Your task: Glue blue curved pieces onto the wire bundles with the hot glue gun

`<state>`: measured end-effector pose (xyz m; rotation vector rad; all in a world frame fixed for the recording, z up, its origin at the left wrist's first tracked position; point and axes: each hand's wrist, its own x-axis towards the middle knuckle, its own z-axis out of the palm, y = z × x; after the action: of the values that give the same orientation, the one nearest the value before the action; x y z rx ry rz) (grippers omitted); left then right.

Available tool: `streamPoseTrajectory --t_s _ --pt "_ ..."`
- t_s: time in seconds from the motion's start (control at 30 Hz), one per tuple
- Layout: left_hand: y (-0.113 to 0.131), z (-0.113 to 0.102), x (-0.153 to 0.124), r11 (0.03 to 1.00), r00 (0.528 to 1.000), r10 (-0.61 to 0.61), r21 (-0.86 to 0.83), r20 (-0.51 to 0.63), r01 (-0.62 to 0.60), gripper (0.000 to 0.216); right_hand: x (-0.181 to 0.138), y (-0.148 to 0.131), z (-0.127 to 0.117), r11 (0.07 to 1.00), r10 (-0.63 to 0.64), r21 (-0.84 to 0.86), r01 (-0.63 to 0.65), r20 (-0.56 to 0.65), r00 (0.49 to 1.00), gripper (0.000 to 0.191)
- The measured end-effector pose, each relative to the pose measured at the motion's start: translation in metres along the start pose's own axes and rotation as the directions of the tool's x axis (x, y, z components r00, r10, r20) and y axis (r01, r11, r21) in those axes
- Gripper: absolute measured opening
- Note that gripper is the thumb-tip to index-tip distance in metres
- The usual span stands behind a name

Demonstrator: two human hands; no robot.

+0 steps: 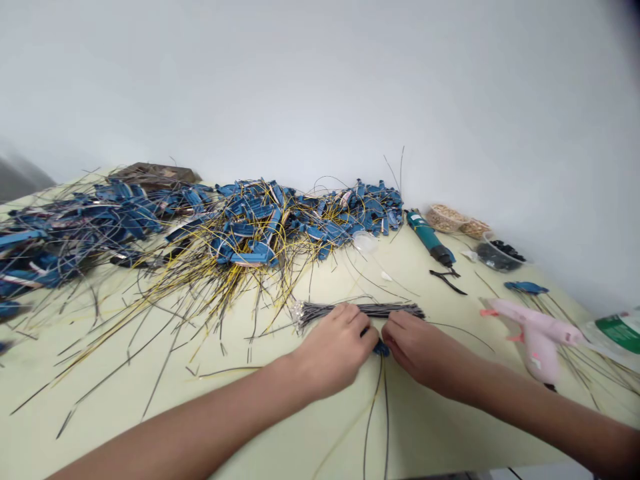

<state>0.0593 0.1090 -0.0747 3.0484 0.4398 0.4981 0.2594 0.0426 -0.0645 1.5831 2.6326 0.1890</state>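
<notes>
My left hand (336,347) and my right hand (417,343) come together near the front of the table, fingers curled inward. Between them shows a small blue piece (381,348), mostly hidden by the fingers. Black and yellow wires (385,400) hang from it toward the table's front edge. Both hands appear closed on this piece, though the fingertips are partly covered. Just behind the hands lies a bundle of dark grey wires (370,310), with pale tips at its left end.
A large heap of blue wired parts (250,227) spreads along the back and left. To the right are a teal heat gun (427,237), tubs of small parts (445,218), a tub of black pieces (500,253), a pink glue gun (537,333) and a green-labelled bottle (617,332).
</notes>
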Motion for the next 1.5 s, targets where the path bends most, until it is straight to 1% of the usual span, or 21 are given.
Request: streamPoseTrajectory --t_s 0.13,0.23,0.37,0.53,0.73,1.03,1.27,1.5 --pt "0.001 -0.001 0.000 1.000 1.000 -0.011 0.000 0.008 0.011 0.015 0.001 -0.002 -0.004 0.997 0.038 0.060 -0.039 0.015 0.999 0.011" --pt "0.003 -0.003 0.000 1.000 0.999 -0.027 0.006 0.018 0.027 0.014 0.000 -0.004 -0.009 0.987 0.079 0.142 -0.081 0.019 0.997 0.008" --pt "0.004 -0.005 0.000 0.999 0.999 -0.035 0.010 0.031 0.035 0.016 -0.001 -0.004 -0.017 0.957 0.146 0.251 -0.145 0.017 0.989 0.011" --pt "0.004 -0.005 0.001 0.999 0.999 -0.032 0.010 0.036 0.032 0.013 -0.001 -0.004 -0.020 0.930 0.199 0.306 -0.202 0.043 0.979 0.010" --pt "0.003 -0.002 -0.001 1.000 1.000 -0.018 0.008 0.016 0.017 0.013 0.002 -0.005 -0.020 0.916 0.222 0.317 -0.246 0.110 0.969 0.010" --pt "0.003 0.002 -0.001 1.000 1.000 -0.003 -0.006 -0.015 0.003 0.012 0.003 -0.006 -0.021 0.916 0.222 0.298 -0.270 0.184 0.958 0.011" --pt "0.004 0.001 -0.002 1.000 1.000 -0.007 -0.002 -0.029 0.007 0.013 0.003 -0.010 -0.017 0.927 0.225 0.258 -0.272 0.197 0.954 0.010" --pt "0.005 0.001 -0.002 1.000 1.000 -0.008 -0.005 -0.030 0.007 0.013 0.001 -0.013 -0.014 0.934 0.255 0.203 -0.294 0.197 0.947 0.011"
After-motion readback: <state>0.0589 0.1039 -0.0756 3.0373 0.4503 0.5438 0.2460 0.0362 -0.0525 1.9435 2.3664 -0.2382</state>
